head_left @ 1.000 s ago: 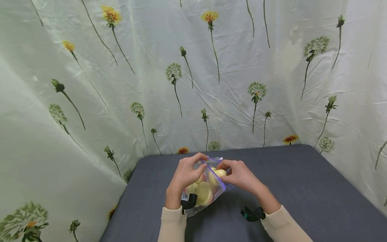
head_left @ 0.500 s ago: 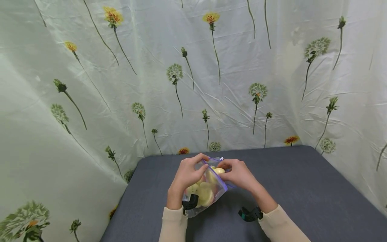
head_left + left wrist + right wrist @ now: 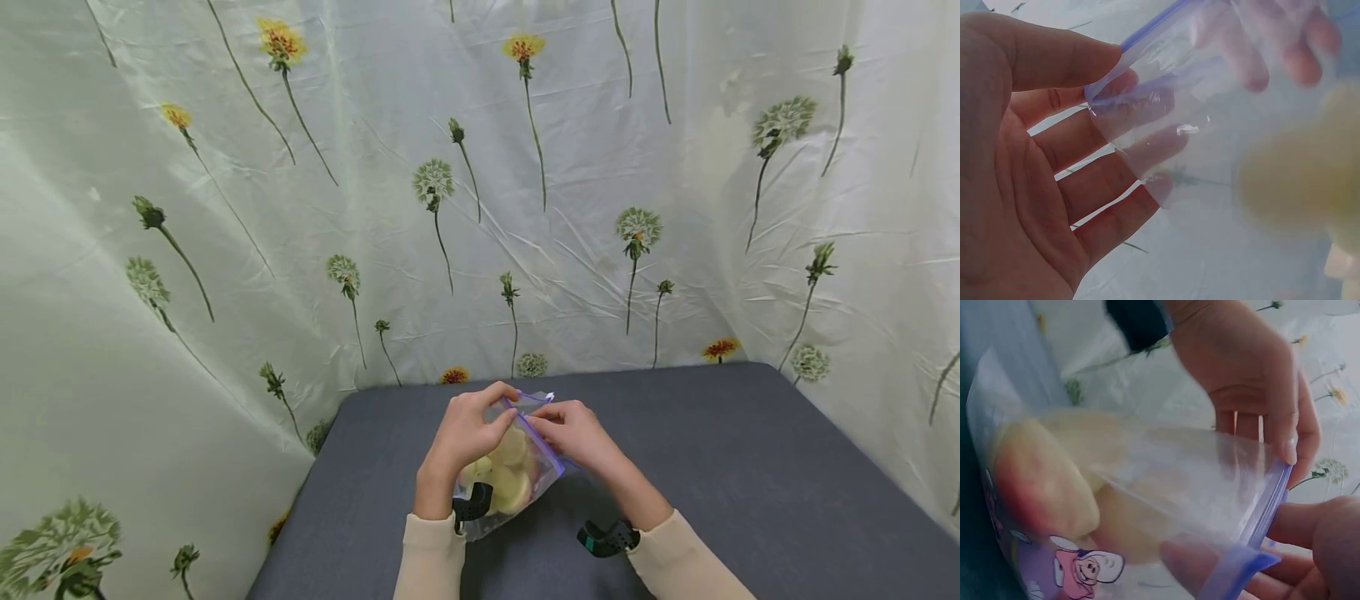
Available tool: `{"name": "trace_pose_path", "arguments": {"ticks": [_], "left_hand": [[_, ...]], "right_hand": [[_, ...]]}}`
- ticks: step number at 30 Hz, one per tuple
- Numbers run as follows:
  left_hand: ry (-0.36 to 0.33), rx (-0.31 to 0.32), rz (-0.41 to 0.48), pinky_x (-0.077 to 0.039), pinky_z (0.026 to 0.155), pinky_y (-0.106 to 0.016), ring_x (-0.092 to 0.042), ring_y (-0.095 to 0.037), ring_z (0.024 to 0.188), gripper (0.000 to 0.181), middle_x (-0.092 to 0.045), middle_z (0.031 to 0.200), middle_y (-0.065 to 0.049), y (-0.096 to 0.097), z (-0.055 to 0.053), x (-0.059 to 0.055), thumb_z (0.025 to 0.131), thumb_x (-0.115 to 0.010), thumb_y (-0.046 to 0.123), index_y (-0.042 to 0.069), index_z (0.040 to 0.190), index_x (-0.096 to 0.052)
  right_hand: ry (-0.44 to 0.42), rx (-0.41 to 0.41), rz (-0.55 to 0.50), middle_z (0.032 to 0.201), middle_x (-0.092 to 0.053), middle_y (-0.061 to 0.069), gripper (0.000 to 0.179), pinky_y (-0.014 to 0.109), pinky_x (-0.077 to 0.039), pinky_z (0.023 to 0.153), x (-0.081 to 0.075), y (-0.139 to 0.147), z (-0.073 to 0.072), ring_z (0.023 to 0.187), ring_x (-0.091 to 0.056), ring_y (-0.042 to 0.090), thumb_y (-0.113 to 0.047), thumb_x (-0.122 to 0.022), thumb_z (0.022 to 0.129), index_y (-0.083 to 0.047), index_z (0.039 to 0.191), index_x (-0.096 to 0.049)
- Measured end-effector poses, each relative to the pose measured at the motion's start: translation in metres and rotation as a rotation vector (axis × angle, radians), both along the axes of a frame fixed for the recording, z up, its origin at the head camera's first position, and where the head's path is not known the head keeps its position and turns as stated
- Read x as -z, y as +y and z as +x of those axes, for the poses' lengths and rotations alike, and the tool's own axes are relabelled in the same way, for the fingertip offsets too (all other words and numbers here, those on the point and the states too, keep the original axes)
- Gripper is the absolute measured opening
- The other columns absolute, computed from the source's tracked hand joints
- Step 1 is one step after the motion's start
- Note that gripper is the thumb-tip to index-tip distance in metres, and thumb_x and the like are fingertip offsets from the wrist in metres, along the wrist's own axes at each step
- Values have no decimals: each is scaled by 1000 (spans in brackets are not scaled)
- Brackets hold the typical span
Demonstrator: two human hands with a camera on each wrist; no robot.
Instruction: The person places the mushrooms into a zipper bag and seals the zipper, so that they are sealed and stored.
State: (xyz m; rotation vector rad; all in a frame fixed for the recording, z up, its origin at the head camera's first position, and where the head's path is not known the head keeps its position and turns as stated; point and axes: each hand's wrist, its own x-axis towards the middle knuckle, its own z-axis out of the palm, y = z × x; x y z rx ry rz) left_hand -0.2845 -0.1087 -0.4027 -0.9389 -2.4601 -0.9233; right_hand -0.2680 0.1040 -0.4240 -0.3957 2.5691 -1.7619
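Observation:
A clear zip bag (image 3: 486, 527) with purple zip strips hangs tilted above the table. Inside lie several yellow fruits (image 3: 512, 487), one with a red blush (image 3: 1047, 478) in the right wrist view; their kind is unclear. My left hand (image 3: 468, 427) pinches one end of the bag's rim between thumb and fingers, the other fingers spread behind the film. At the bag's mouth is my right hand (image 3: 576, 433). Its fingertips (image 3: 1304, 65) show through the film, hanging loosely apart, with no fruit between them. The lower fruits are partly hidden by the left wrist.
A dark grey table (image 3: 720, 467) lies beneath the hands. White curtains (image 3: 585, 150) printed with dandelions stand behind it and at the sides. A black strap device sits on each wrist (image 3: 609, 538). Cartoon figures (image 3: 1088, 569) are printed on the bag.
The right hand held a pale yellow fruit at the bag's mouth; the fruit has now dropped among the others. That hand has shifted slightly left. The left hand keeps its pinch.

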Motion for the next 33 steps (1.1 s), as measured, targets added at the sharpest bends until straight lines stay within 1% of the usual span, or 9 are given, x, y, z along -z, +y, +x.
{"name": "trace_pose_path", "arguments": {"ticks": [2,4,8,13,20,24,27,29,33], "left_hand": [[8,-5,0,-28,44,-24,-24,-4,40,19,-71,96,10,0,0,0,98,-67,21,18,116,-71],[14,-16,-4,-27,44,-24,-25,-4,41,18,-71,96,11,-1,1,-1,98,-67,21,19,115,-71],[7,-38,-10,-29,46,-25,-28,-5,44,17,-71,97,12,-1,2,-1,97,-68,23,23,114,-71],[-16,-36,3,-30,46,-25,-29,-7,42,18,-71,98,12,-1,4,-3,97,-67,23,23,115,-71],[0,-34,-8,-32,48,-26,-31,-5,44,19,-71,98,13,-1,5,-4,97,-68,23,20,115,-72],[29,-35,-44,-31,47,-26,-29,-5,42,17,-67,82,14,1,6,-5,97,-68,23,22,113,-71],[33,-42,-76,-30,45,-26,-27,-6,40,16,-56,65,15,3,7,-5,97,-67,25,25,113,-69],[23,-48,-90,-30,44,-26,-28,-7,39,17,-48,59,14,5,7,-5,98,-66,27,26,114,-69],[3,-45,-100,-30,42,-27,-29,-9,38,21,-46,57,13,9,7,-3,98,-65,28,24,118,-69]], "right_hand": [[-13,-64,-40,87,-72,8,28,34,-54,61,-1,1,1,70,-66,18,-23,-64,101,0,111,-76],[-32,-89,-76,92,-72,9,30,35,-56,65,-1,2,3,75,-68,19,-23,-62,102,2,114,-74],[-41,-40,-76,98,-73,8,28,39,-58,72,-2,6,6,82,-71,21,-22,-64,101,0,114,-74],[-11,11,-47,92,-74,10,21,44,-58,73,-4,15,5,80,-72,24,-21,-66,100,-5,108,-75],[47,106,17,86,-74,8,16,37,-58,67,-5,31,-3,78,-71,29,-20,-68,98,-7,102,-76],[60,161,61,85,-74,5,13,37,-57,67,-5,40,-8,74,-69,23,-19,-67,98,-11,100,-77],[63,174,76,85,-73,1,13,38,-57,67,-6,44,-13,73,-68,20,-18,-65,98,-12,102,-76],[65,168,85,86,-73,2,13,38,-57,67,-6,46,-16,75,-68,22,-18,-65,98,-12,105,-75],[74,142,111,89,-74,9,18,36,-56,65,-8,46,-24,81,-69,29,-18,-65,98,-10,112,-73]]}}
